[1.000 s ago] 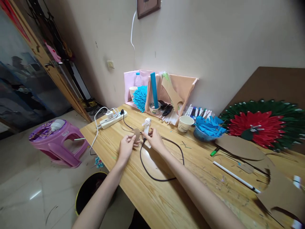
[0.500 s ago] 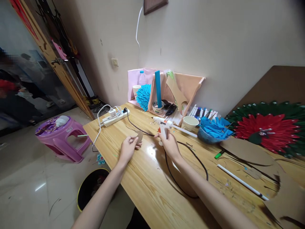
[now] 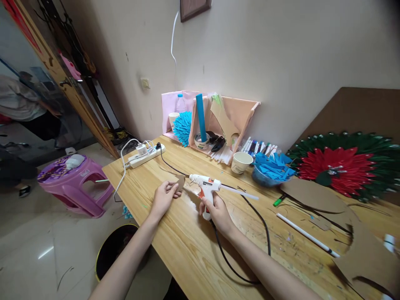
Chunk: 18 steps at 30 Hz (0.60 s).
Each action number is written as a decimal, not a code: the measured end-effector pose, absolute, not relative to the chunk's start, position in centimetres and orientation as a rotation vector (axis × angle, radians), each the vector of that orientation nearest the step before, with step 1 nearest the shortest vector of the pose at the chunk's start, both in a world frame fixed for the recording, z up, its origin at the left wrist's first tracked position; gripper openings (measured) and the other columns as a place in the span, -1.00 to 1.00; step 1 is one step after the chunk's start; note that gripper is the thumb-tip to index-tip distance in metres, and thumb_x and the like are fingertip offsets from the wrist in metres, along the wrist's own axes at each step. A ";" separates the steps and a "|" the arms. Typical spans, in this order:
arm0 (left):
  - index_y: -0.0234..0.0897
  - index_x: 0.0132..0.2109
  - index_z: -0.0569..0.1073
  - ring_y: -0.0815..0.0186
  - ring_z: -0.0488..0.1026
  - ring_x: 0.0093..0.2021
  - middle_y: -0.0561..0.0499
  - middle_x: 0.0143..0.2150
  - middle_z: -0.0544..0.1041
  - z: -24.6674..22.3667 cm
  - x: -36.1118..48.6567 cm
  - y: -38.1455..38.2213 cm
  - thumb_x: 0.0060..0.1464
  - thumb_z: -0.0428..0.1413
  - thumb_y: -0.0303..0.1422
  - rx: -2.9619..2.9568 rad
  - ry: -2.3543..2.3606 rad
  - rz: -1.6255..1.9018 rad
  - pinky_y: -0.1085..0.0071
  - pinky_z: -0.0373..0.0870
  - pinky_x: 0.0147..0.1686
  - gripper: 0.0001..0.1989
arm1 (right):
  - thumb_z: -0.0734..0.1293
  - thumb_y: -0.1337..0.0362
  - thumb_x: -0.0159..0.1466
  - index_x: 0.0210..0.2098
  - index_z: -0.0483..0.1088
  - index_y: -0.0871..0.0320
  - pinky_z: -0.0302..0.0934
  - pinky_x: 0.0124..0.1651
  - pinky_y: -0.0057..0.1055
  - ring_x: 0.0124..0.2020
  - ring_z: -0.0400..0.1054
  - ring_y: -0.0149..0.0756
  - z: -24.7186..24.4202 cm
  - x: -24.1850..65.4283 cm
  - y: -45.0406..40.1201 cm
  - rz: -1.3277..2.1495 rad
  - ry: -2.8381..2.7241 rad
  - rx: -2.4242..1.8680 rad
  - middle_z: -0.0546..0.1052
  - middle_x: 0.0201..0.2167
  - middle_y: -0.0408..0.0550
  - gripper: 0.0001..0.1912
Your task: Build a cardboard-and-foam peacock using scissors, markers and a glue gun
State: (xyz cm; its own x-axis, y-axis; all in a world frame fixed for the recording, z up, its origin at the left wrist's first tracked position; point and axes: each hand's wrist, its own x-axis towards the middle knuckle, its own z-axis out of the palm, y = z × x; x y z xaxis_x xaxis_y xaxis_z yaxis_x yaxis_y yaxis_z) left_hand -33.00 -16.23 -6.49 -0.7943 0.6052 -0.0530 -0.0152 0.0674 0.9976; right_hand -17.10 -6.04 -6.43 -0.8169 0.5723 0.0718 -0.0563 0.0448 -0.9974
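My right hand is wrapped round the handle of a white glue gun with an orange trigger. A translucent glue stick sticks out of its back, and a black cord runs from the handle's base across the table. The nozzle points left, close to a small piece of brown cardboard. My left hand pinches that cardboard between thumb and fingers, low over the wooden table. Whether nozzle and cardboard touch, I cannot tell.
A white power strip lies at the table's left edge. Behind stand a paper cup, a bowl of blue strips and several markers. Cardboard cutouts and a white stick lie right. A pink stool stands left.
My right hand has brought the glue gun down and left, its nozzle now nearer the cardboard. My left hand keeps its pinch. The view has shifted slightly, and a person at the door has moved.
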 end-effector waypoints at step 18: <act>-0.36 -0.30 0.38 0.39 0.49 -0.51 0.04 -0.52 0.52 -7.1 -33.0 -16.3 -0.13 0.20 -0.18 0.643 1.915 1.746 0.52 0.39 -0.48 -0.67 | 0.14 0.13 0.24 -0.38 0.19 0.15 0.12 -0.44 -0.45 -0.60 0.21 -0.41 -6.7 -17.1 -6.1 1.742 -1.946 -0.586 0.31 -0.65 -0.25 -0.80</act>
